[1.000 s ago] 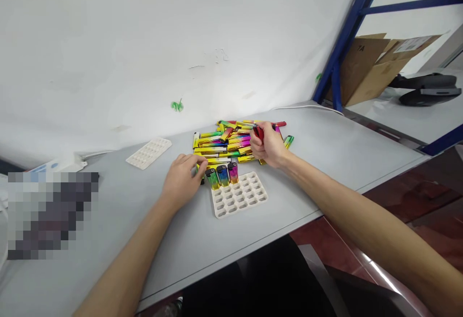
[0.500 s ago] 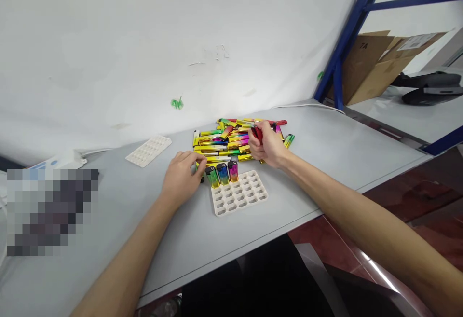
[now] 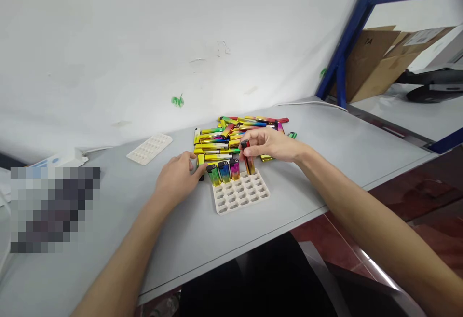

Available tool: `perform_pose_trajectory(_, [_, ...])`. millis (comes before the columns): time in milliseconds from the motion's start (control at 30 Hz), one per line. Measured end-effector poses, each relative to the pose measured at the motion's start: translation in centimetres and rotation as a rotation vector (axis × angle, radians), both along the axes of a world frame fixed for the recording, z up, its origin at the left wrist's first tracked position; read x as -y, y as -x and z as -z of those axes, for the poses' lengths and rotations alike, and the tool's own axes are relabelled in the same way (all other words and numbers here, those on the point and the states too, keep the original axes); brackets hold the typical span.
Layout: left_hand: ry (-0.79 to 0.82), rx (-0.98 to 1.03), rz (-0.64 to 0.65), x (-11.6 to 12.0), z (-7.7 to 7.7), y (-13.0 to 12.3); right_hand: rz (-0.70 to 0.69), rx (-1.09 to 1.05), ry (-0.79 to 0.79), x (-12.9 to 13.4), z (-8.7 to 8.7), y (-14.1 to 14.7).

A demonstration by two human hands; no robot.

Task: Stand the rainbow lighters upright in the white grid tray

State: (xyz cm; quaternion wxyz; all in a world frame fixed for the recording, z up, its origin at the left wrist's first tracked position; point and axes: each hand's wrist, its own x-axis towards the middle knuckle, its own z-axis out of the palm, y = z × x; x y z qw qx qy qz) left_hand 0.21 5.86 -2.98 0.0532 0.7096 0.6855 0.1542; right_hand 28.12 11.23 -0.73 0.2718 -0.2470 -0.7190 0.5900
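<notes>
Upright between the thumb and fingers of my right hand (image 3: 273, 144) is a red lighter (image 3: 249, 162), its lower end at the back row of a white tray with slots (image 3: 237, 207). Whether it is seated in a slot I cannot tell. Left of it, a green lighter (image 3: 214, 176), a blue lighter (image 3: 224, 172) and a pink lighter (image 3: 235, 170) stand side by side in that row. My left hand (image 3: 177, 177) rests at the tray's back left corner, thumb and forefinger apart, the thumb tip close to the green lighter. Behind the tray lies a pile of shiny multicoloured lighters (image 3: 213, 146).
A second white slotted tray (image 3: 149, 149) lies at the back left, by the wall. A blurred-out dark object (image 3: 60, 211) is at the far left. On the right stand a blue metal frame (image 3: 342, 80) and cardboard boxes (image 3: 383, 66); a white cable (image 3: 307, 103) runs along the wall.
My right hand has come from the pile toward the tray, turning the red lighter upright at the back row. My left thumb and forefinger have spread apart.
</notes>
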Motion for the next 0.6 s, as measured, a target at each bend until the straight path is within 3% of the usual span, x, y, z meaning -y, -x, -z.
perform_pose_trajectory(267, [0.079,-0.050,0.018,0.2,-0.4,0.9,0.092,0.086,-0.113,-0.4,1.2,0.6])
perform_pose_trajectory(400, [0.143,0.008,-0.067,0.4,-1.1,1.0,0.091,0.078,-0.125,-0.1,1.2,0.8])
perform_pose_trajectory(600, [0.007,0.243,-0.160,0.4,-2.3,1.8,0.086,0.069,-0.131,0.2,1.0,0.9])
